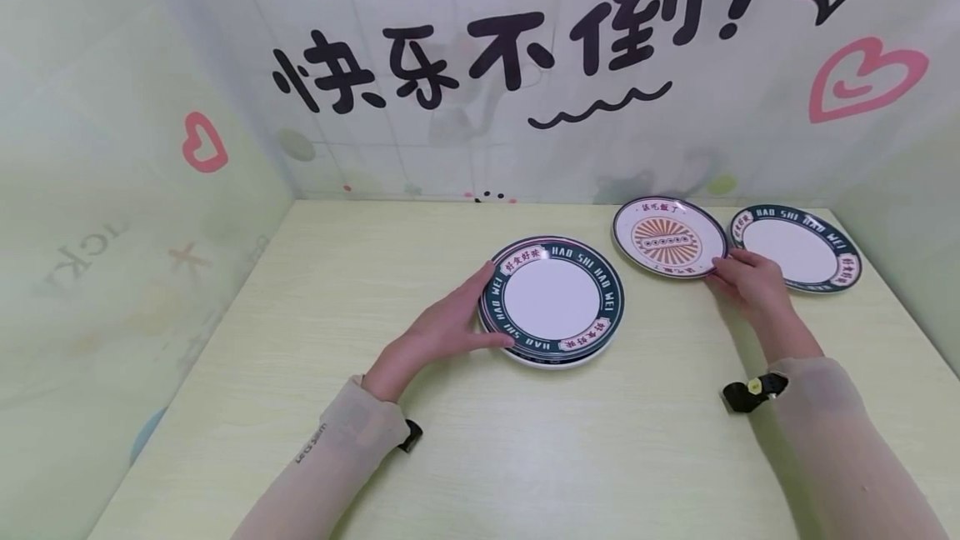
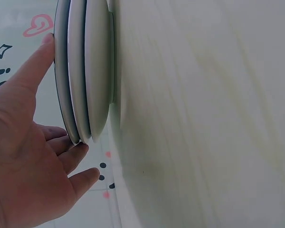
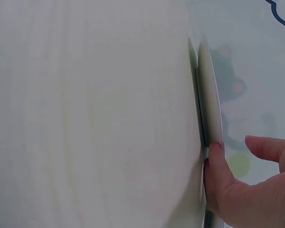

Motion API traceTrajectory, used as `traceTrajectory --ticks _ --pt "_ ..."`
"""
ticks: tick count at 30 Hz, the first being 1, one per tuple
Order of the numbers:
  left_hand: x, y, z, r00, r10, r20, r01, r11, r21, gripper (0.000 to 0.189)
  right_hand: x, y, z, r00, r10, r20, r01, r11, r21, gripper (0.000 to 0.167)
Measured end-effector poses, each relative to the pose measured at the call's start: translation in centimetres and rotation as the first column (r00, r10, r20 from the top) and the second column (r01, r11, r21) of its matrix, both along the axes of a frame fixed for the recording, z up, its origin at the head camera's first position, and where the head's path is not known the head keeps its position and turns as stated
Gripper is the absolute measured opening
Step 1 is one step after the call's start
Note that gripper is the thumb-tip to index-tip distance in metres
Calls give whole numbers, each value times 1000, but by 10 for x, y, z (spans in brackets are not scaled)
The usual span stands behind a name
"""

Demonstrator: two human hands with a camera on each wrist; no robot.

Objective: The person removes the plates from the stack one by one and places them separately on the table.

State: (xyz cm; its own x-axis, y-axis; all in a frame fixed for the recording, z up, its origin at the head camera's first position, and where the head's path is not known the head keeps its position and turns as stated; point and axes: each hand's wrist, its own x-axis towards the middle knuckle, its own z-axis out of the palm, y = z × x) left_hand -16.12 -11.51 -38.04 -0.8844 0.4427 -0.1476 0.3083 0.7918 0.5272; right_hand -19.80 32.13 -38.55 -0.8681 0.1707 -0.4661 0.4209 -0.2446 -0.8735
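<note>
At mid-table my left hand (image 1: 450, 319) grips the left side of a stack of plates (image 1: 551, 298), thumb and fingers spread along the rim. The top plate has a dark green lettered rim and a white middle. Edge-on in the left wrist view, three stacked plates (image 2: 99, 61) show, with fingertips at the edges of the upper ones. My right hand (image 1: 753, 282) touches the right rim of a white plate (image 1: 670, 238) with an orange sunburst. In the right wrist view one finger (image 3: 217, 159) lies against this plate's rim, while another digit stands raised above it.
A green-rimmed plate (image 1: 795, 248) lies at the back right, just beyond my right hand and beside the sunburst plate. The pale wooden table (image 1: 570, 448) meets a printed cloth backdrop (image 1: 450, 157) at the back and at both sides.
</note>
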Motion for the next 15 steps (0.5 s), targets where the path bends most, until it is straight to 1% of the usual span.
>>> traceTrajectory --ticks 3,6,9,11,15 --pt "0 0 0 1000 1 -1 -1 1000 -1 119 0 -1 1 1000 30 -2 -30 992 121 79" --pt "1 0 -1 1000 1 0 -1 1000 -3 119 0 -1 4 999 44 10 -45 981 188 78" --pt "1 0 -1 1000 4 1 -4 1000 -4 119 1 -1 7 999 45 27 -50 976 210 77" --pt "1 0 0 1000 5 3 -5 1000 -3 119 2 1 9 999 33 26 -37 977 212 79" --pt "2 -1 1 1000 6 7 -6 1000 3 119 6 4 11 1000 20 -4 -19 976 217 81"
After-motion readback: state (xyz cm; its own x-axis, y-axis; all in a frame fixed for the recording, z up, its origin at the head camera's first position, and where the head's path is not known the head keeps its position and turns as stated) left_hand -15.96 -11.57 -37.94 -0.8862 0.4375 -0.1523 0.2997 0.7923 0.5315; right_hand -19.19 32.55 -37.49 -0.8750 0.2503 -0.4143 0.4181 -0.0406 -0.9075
